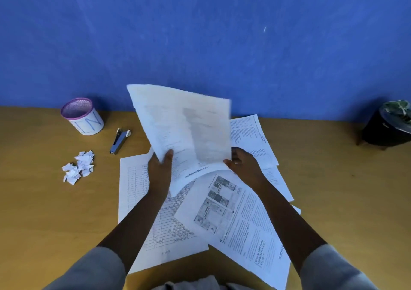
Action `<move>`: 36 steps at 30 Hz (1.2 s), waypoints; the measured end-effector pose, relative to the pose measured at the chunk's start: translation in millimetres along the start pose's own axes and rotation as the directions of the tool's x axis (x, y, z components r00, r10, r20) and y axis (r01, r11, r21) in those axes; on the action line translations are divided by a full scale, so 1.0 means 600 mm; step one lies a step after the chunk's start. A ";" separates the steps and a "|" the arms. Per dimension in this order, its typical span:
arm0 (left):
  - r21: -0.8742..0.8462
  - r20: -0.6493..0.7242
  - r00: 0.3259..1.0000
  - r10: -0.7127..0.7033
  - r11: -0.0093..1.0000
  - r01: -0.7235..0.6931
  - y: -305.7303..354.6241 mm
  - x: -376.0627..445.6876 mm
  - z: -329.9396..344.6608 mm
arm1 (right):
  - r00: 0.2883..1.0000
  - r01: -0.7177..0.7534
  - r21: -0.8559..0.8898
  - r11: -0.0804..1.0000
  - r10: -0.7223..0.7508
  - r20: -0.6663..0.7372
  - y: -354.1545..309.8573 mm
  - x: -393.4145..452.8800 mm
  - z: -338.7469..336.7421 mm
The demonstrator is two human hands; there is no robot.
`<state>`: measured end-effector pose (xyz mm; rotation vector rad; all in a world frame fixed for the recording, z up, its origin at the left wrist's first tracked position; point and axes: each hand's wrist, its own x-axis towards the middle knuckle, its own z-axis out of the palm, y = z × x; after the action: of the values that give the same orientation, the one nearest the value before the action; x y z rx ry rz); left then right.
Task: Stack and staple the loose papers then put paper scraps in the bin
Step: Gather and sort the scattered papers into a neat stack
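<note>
1. A few printed sheets [184, 129] are held up off the counter [40, 211], tilted toward the blue wall [200, 33] and blurred in the frame.
2. The lower left edge of the raised sheets is pinched by the left hand [160, 169], the thumb lying on the front face.
3. The lower right corner of the same sheets is gripped by the right hand [243, 164], its fingers curled at the paper's edge.
4. More loose papers [240, 220] are spread flat on the counter beneath the forearms, overlapped at differing angles; one with a table is seen at the left, one with small photographs at the right.
5. A stapler [119, 141] is laid on the counter just left of the papers.
6. A heap of white paper scraps [79, 167] is seen near the stapler, further left.
7. The bin [82, 116], a small mesh cup with a purple rim, is stood upright by the wall, behind the scraps.
8. A dark potted plant [389, 125] is placed at the far right of the counter.
</note>
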<state>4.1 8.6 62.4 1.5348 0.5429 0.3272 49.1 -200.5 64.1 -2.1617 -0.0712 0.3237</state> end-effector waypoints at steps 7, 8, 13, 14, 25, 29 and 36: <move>0.055 -0.054 0.992 -0.115 0.992 0.118 -0.021 0.006 -0.041 | 0.972 -0.165 -0.720 0.674 0.234 -0.003 0.071 -0.028 -0.006; 0.053 -0.051 0.988 -0.145 0.988 0.147 -0.029 0.001 -0.046 | 0.964 -0.171 -0.754 0.634 0.267 0.005 0.076 -0.031 -0.003; 0.075 -0.045 0.972 -0.230 0.970 0.233 -0.076 -0.011 -0.076 | 0.961 -0.161 -0.781 0.603 0.275 0.014 0.086 -0.027 0.004; 0.083 -0.035 0.970 -0.242 0.966 0.244 -0.080 -0.015 -0.081 | 0.958 -0.163 -0.779 0.606 0.286 0.023 0.087 -0.025 0.004; 0.108 -0.026 0.977 -0.209 0.971 0.211 -0.083 -0.011 -0.096 | 0.944 -0.324 -0.299 0.898 0.285 -0.167 0.095 0.005 -0.036; 0.069 -0.049 0.969 -0.241 0.967 0.244 -0.088 -0.002 -0.097 | 0.824 -0.459 0.015 0.888 0.433 -0.365 0.100 0.029 -0.059; 0.122 -0.054 0.962 -0.266 0.955 0.271 -0.107 -0.018 -0.087 | 0.773 -0.521 0.110 0.846 0.523 -0.359 0.116 0.039 -0.052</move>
<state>-41.2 45.7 2.7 1.5570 0.8060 0.1128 74.9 -261.2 19.4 -2.1691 0.7687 0.2097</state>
